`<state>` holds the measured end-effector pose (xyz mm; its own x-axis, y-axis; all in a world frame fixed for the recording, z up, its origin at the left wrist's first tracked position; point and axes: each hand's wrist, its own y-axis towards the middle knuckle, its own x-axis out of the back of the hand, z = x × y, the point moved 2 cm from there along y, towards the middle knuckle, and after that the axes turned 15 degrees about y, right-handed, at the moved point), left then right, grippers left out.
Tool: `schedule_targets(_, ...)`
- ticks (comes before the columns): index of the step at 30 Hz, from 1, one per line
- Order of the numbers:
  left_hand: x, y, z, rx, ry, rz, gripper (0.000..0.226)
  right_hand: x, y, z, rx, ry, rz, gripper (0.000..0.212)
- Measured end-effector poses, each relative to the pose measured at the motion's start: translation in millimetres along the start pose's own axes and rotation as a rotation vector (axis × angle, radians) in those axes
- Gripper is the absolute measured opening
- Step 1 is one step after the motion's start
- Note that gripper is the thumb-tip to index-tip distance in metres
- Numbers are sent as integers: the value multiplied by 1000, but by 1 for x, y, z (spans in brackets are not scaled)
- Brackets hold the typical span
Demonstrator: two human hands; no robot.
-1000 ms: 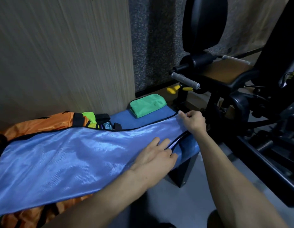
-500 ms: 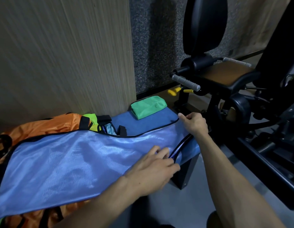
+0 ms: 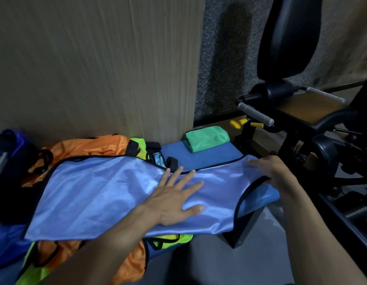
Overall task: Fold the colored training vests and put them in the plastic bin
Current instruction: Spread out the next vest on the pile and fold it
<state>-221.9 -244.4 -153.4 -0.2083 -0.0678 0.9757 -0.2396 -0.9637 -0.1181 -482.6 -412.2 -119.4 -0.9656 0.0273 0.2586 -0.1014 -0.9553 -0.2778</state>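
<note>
Pressing flat on a light blue vest [image 3: 108, 194], the left hand [image 3: 174, 199] lies palm down with fingers spread apart near the middle of the cloth; the right hand [image 3: 271, 171] rests at the vest's right end, fingers extended and laid over the shoulder strap beside the black-trimmed armhole, though whether any fingers curl under the edge cannot be told. Seen from the head camera, the vest is spread lengthwise across a blue padded bench [image 3: 201, 159], its right end lying on the bench's right part and its left part draped over a heap of other vests; an orange vest [image 3: 84, 149] shows at the far left behind it and again at the near edge, and a yellow-green vest [image 3: 168, 239] peeks out from under the near hem. A folded green vest [image 3: 207, 137] sits alone on the far right corner of the bench, apart from both hands; a wood-grain panel [image 3: 96, 64] rises behind the bench; a black exercise machine [image 3: 301, 112] with grey handles stands to the right, just beside the bench.
</note>
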Motion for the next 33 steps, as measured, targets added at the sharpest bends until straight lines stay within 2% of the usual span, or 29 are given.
schedule_targets(2,5,-3,6,32,61,-155,66,-1,-7,10,43,77,-17,32)
schedule_targets(3,6,-4,11,57,103,-183,64,-2,-12,15,65,115,-31,30)
schedule_targets(6,4,-8,24,55,58,26,73,-6,-34,34,139,151,-65,32)
schedule_targets(7,7,-12,26,45,4,46,74,-8,-43,40,166,157,-81,32)
schedule_targets(9,16,-21,31,22,-81,-68,68,-14,-61,53,228,183,-80,32)
schedule_targets(11,30,-42,42,28,-144,-234,52,-30,-81,67,274,198,-22,29)
schedule_targets(14,38,-86,78,175,-157,-464,26,-70,-114,84,365,196,110,30)
schedule_targets(16,30,-112,108,331,-111,-498,32,-102,-135,90,435,187,201,31)
schedule_targets(19,16,-136,144,467,-105,-418,48,-151,-169,99,563,130,289,25)
schedule_targets(22,5,-151,170,541,-125,-491,44,-205,-197,106,673,106,327,25)
schedule_targets(26,-1,-170,193,630,-300,-634,29,-271,-224,109,757,23,354,22)
schedule_targets(30,2,-181,201,686,-479,-676,28,-328,-249,104,778,-128,407,17)
schedule_targets(33,6,-187,204,816,-678,-674,28,-356,-252,84,727,-272,493,14)
